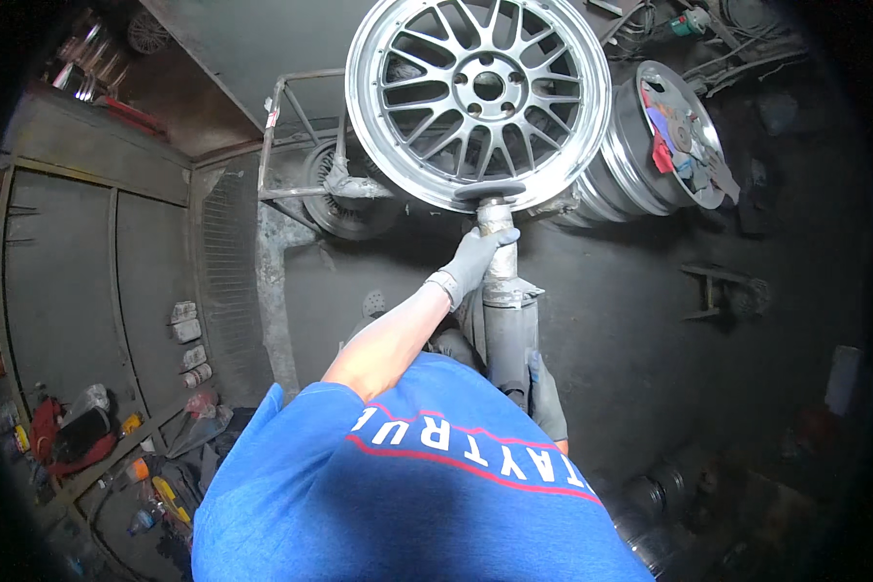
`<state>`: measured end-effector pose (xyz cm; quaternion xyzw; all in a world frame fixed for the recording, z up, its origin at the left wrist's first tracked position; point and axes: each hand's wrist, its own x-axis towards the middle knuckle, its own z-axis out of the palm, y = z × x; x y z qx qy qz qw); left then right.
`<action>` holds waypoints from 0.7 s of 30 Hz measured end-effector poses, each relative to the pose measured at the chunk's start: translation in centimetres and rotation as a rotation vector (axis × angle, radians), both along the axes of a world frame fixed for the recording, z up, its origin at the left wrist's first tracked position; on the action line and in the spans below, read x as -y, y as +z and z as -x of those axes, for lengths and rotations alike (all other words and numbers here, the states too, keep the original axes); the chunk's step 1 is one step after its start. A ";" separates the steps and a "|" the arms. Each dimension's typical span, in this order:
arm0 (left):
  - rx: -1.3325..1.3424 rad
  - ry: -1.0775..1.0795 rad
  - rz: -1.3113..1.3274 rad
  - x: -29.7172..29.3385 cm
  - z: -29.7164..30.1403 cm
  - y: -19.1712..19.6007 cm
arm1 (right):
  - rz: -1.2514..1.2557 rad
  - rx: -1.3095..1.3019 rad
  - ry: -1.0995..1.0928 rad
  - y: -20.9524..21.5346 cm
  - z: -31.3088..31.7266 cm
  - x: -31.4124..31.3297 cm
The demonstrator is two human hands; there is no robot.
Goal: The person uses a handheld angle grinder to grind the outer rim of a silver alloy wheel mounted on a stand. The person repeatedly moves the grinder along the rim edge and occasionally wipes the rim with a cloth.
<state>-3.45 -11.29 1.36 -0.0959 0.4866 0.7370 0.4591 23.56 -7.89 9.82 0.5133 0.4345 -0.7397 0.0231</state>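
A silver multi-spoke car wheel rim (488,64) faces me at the top of the head view, held up by a metal frame. My left hand (473,260), in a grey glove, wraps round the pale, taped neck of a long grey power sander (510,335). Lower down, my gloved right hand (547,398) grips the rear of the sander body, its fingers partly hidden. The sander's dark round disc (490,190) lies at the rim's lower lip and seems to touch it.
A welded pipe stand (274,209) rises left of the rim. Another wheel (347,194) lies below it. At right, a wheel barrel (645,145) holds a pile of coloured abrasive pieces (684,145). A small stool-like stand (723,291) is further right. Bags and bottles clutter the lower left.
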 end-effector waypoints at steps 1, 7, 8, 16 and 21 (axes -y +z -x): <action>0.004 -0.008 -0.001 -0.1 -0.1 0.6 | 0.029 -0.001 -0.040 -0.4 -0.5 -0.1; -0.019 0.013 0.004 1.9 0.6 -0.6 | 0.098 -0.026 -0.032 0.6 1.0 1.1; -0.025 0.032 0.010 2.4 1.0 -0.6 | 0.115 -0.030 -0.036 1.0 1.8 1.6; -0.124 0.160 0.068 6.9 4.0 0.9 | 0.077 -0.133 0.168 -1.0 3.9 1.0; -0.084 0.196 0.046 4.2 2.4 -0.1 | -0.019 -0.060 0.261 -5.0 1.3 -3.7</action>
